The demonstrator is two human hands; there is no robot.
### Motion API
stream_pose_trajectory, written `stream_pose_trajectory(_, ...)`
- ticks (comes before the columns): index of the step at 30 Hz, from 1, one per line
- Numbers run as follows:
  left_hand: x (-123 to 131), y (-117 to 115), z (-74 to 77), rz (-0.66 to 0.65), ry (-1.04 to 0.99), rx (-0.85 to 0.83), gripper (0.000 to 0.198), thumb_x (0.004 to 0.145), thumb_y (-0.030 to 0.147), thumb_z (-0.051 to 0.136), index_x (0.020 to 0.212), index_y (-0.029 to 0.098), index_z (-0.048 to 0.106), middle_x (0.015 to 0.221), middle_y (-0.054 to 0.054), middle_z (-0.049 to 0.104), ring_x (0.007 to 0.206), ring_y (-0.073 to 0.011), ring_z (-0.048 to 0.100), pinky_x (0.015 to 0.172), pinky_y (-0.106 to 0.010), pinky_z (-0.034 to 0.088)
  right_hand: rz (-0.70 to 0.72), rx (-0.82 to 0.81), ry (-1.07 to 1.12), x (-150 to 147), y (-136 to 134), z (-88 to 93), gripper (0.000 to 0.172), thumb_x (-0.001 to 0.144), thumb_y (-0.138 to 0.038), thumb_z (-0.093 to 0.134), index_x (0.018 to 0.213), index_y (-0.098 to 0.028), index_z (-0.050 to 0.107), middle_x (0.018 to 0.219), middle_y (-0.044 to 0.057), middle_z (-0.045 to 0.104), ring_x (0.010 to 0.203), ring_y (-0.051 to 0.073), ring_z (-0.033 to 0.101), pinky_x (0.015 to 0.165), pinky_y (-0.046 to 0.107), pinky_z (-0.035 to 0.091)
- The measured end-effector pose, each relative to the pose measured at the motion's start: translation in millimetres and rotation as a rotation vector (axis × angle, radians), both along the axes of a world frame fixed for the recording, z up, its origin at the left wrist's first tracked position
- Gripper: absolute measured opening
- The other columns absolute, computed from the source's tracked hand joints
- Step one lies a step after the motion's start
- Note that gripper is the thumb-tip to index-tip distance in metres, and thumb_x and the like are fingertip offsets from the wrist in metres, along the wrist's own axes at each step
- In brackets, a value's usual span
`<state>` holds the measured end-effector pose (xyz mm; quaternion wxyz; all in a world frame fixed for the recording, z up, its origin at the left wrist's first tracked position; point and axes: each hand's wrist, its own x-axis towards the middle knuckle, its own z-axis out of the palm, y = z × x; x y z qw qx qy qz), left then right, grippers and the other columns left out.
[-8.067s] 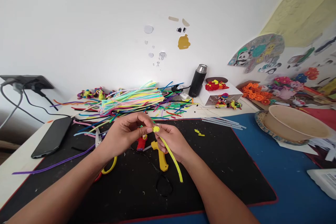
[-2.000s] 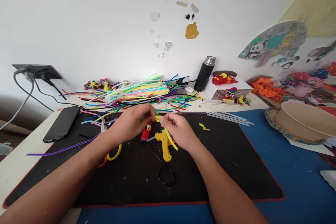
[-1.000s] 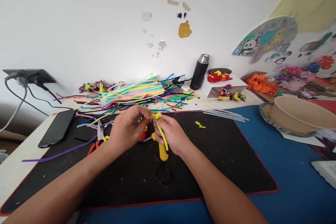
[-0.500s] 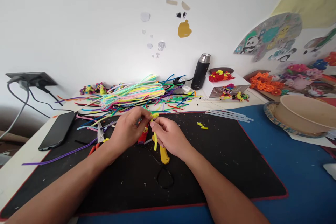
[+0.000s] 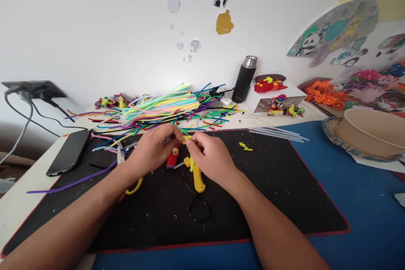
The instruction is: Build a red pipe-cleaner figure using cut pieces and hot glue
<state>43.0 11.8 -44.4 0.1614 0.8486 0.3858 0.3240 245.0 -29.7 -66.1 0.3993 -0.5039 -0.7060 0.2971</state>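
Both hands meet over the black mat, fingers pinched on a yellow pipe cleaner. My left hand is closed on its left end, which looks coiled. My right hand pinches it from the other side, and a loose tail hangs down below the fingers. Just beneath lie a red pipe-cleaner figure and a yellow-handled glue gun with a black cord loop. Scissors with red and yellow handles are partly hidden under my left forearm.
A heap of coloured pipe cleaners lies along the wall. A phone rests at left, a black thermos at the back. Glue sticks, yellow snippets and a round basin are on the right.
My right hand has shifted slightly up and to the right, closer against the coiled yellow piece. Less of the yellow tail shows now. The camera view has tilted slightly.
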Motion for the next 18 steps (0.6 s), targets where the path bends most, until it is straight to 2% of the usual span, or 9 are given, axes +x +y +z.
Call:
stream_pose_trajectory(3, -3, -2, 6.9, -0.019, -0.006, -0.087, 0.010, 0.095, 0.027, 0.059, 0.088, 0.024, 0.065, 0.087, -0.001, 0.077, 0.078, -0.0186, 0.072, 0.072, -0.027, 0.053, -0.031, 0.004, 0.016, 3, 1, 2.3, 0.028, 0.104, -0.038, 0.055, 0.081, -0.023, 0.057, 0.063, -0.003, 0.056, 0.055, 0.014, 0.046, 0.058, 0.029, 0.028)
stream_pose_trajectory(9, -2, -9, 10.4, -0.157, -0.026, -0.150, 0.010, 0.095, 0.023, 0.061, 0.087, 0.024, 0.067, 0.085, -0.001, 0.076, 0.076, -0.0165, 0.071, 0.071, -0.026, 0.053, -0.035, -0.022, 0.081, 4, 2, 3.9, 0.029, 0.102, -0.037, 0.057, 0.077, -0.023, 0.055, 0.061, -0.005, 0.050, 0.054, 0.013, 0.043, 0.055, 0.029, 0.025)
stream_pose_trajectory(13, 1, -19, 18.6, -0.168, -0.200, -0.299, 0.012, 0.094, 0.027, 0.070, 0.083, 0.022, 0.067, 0.083, -0.004, 0.074, 0.076, -0.0179, 0.071, 0.072, -0.029, 0.057, 0.002, -0.105, 0.218, 3, 2, 2.6, 0.031, 0.101, -0.044, 0.059, 0.078, -0.023, 0.056, 0.063, -0.004, 0.053, 0.056, 0.013, 0.044, 0.054, 0.028, 0.028)
stream_pose_trajectory(18, 7, -29, 30.5, -0.129, -0.444, -0.461, 0.032, 0.084, 0.040, 0.087, 0.076, 0.020, 0.063, 0.077, -0.004, 0.070, 0.070, -0.0173, 0.067, 0.065, -0.030, 0.058, 0.119, -0.281, 0.472, 0, 1, 4.1, 0.035, 0.096, -0.053, 0.065, 0.082, -0.021, 0.060, 0.066, -0.004, 0.055, 0.056, 0.012, 0.047, 0.052, 0.026, 0.034)
